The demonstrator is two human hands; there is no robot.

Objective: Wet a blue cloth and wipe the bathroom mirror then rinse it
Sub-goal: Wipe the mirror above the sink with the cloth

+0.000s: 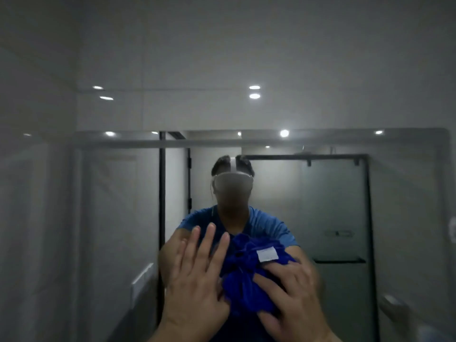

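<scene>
Grey-white tiled wall [246, 45]: fills the far upper half, with small bright light spots on it.
Mirror [111, 218]: wide, spans the lower half below the wall. It reflects a black-framed glass shower door [333, 206] at right and a black-framed doorway at left.
Person, reflected [264, 225]: centre of the mirror, in a blue shirt and a white headset [233, 183], both arms raised towards the glass.
Blue cloth [243, 285]: bunched into a wad, low centre, in front of the mirror between the two hands. Whether it touches the glass cannot be told.
Right hand [293, 297]: near, lower right, blurred. Grip closed on the cloth, with bent fingers spread over the wad and the thumb beneath it.
Left hand [195, 287]: near, just left of the cloth. Grip open, fingers straight and pointing up, holding nothing, thumb side against the cloth's edge.
White label [267, 254]: on the cloth's upper right part.
</scene>
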